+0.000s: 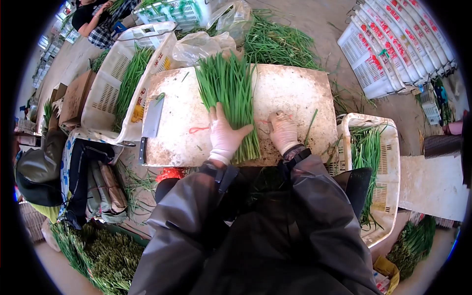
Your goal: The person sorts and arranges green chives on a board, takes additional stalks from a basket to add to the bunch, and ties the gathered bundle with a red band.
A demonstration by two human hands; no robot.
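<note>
A loose bunch of green garlic chives [228,81] lies lengthwise on a stained white board [295,81], its cut ends toward me. My left hand [225,133], in a thin pale glove, rests on the bunch's lower left with the fingers laid flat and the thumb spread across the stalks. Just left of it a red tie [199,130] forms a small loop on the board. To the right of the bunch, my gloved right hand [283,132] is closed with curled fingers, and thin red strands show at its fingertips. A knife [153,115] lies at the board's left edge.
White crates of chives stand on the left [101,101] and right [393,172]. Beyond the board is a heap of chives [280,42] beside plastic bags [201,46]. Stacked crates [378,54] stand far right. A co-worker [42,162] sits at left; another person [93,22] is farther back.
</note>
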